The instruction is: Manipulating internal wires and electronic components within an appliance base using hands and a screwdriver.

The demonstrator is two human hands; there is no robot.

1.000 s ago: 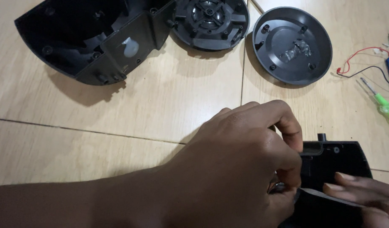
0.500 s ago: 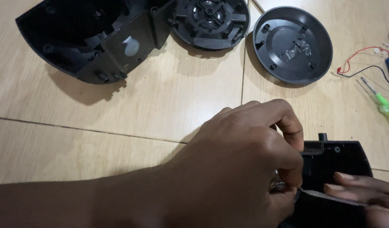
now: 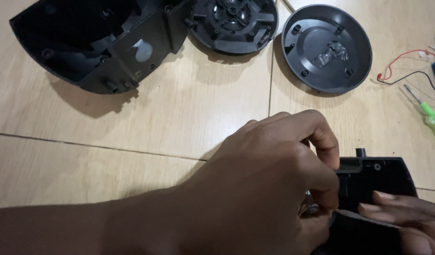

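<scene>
At lower right of the pale wooden desk (image 3: 132,127): working on a black rectangular plastic housing piece (image 3: 378,182), lying flat near the frame's bottom edge. Left hand (image 3: 269,189) reaching across, curled tight, thumb and forefinger pinching something small and metallic at the housing's left edge; item mostly hidden, cannot tell what it is. Right hand (image 3: 406,212) lying with fingers nearly straight on the housing's lower part, pressing it down, not closing around anything.

Judging the housing: rigid moulded plastic, likely light, smooth and somewhat slippery on the desk; thin edges and small posts probably fragile. Best hold seeming to be flat pressure on the broad face, or a pinch along the thicker outer rim.

Lying well apart at top: a large black curved plastic shell (image 3: 99,42), a black round ribbed plastic disc (image 3: 236,23), a dark grey round plastic cover (image 3: 327,47). Resting at right: thin red and black wires (image 3: 406,71), a green-handled screwdriver (image 3: 427,113).
</scene>
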